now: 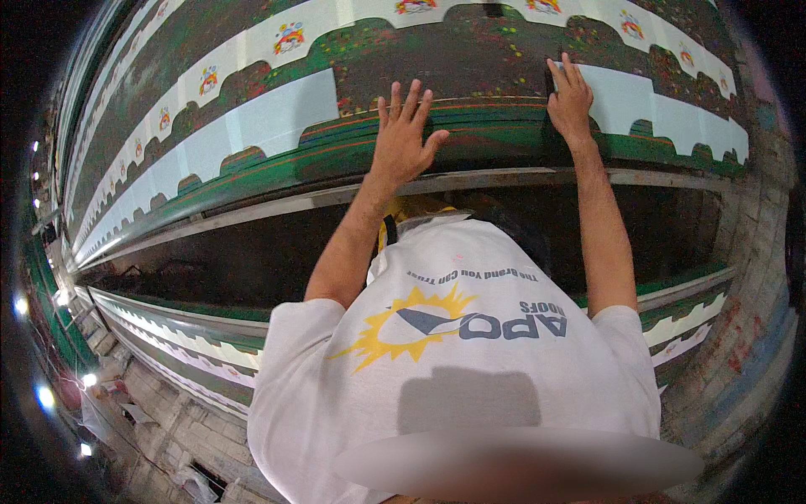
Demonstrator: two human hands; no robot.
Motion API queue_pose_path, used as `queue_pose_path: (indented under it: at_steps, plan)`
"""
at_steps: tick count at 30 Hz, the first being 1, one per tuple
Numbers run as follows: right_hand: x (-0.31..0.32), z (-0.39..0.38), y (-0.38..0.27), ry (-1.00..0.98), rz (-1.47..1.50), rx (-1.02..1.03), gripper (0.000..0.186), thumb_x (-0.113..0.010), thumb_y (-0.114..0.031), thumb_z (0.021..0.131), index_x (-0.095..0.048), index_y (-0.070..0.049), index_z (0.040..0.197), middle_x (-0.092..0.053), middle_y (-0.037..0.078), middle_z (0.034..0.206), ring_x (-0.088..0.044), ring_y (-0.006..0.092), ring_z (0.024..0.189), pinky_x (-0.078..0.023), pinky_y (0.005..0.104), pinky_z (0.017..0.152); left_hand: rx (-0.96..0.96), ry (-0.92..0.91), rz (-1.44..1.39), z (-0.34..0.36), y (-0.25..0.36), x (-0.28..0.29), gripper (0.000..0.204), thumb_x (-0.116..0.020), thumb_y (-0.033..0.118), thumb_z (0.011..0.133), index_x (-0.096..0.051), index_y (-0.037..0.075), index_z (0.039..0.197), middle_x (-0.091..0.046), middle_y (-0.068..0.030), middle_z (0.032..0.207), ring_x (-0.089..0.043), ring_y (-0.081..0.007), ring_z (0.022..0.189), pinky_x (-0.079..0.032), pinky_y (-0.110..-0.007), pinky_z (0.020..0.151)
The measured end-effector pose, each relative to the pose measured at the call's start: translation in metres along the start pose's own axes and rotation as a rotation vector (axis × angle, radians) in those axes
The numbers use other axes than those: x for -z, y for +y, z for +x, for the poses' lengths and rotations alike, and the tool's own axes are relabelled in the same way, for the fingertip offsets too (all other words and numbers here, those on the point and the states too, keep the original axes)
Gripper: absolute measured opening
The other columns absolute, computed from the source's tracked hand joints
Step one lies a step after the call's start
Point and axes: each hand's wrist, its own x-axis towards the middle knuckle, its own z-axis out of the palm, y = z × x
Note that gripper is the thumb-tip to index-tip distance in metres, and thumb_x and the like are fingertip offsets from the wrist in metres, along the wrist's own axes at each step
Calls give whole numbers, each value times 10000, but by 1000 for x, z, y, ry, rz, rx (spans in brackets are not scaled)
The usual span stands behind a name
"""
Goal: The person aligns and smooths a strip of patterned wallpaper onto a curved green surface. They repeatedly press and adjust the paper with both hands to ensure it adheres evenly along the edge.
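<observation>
A long table [470, 63], dark with specks of red, green and yellow, stretches in front of me. My left hand [407, 139] is over its green near edge, fingers spread and nothing in it. A gap of dark tabletop separates this hand from a row of plain pale-blue pieces with notched edges [277, 113] on the left. On the right, my right hand [571, 102] has its fingers stretched out at the left end of another pale-blue notched piece [620, 94]; whether the fingertips press on it I cannot tell.
Farther back lies a row of white notched pieces with small colourful printed motifs [288, 40]. Along the near side of the table runs a metal rail [311, 202]. Behind me stands another long table with similar pieces [180, 336]. Brick paving [714, 353] shows at right.
</observation>
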Motion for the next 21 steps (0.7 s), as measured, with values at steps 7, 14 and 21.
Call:
queue_pose_path:
  at_steps: [7, 14, 21]
  plan:
    - [4, 13, 52, -107, 75, 29, 503, -650, -85, 953, -632, -218, 1438, -642, 18, 1367, -562, 297, 1249, -344, 535, 1084, -148, -54, -324, 2, 103, -10, 517, -629, 388, 1035, -616, 2, 1378, -437, -235, 1573, -299, -485, 1521, -239, -613, 1256]
    - [19, 45, 52, -194, 94, 224, 175, -721, -171, 922, -740, -181, 1095, -690, 11, 1092, -621, 264, 1087, -404, 513, 975, -122, -68, -398, 6, 136, -7, 381, -727, 248, 980, -685, 30, 1289, -505, -214, 1525, -414, -423, 1478, -395, -511, 1204]
    - [40, 16, -30, -225, 704, 446, 197, -761, -86, 812, -722, -118, 1003, -732, 42, 962, -664, 299, 995, -462, 460, 943, 363, 78, -819, 36, 136, -14, 404, -783, 232, 954, -681, 40, 1294, -663, -158, 1331, -664, -280, 1174, -550, -395, 944]
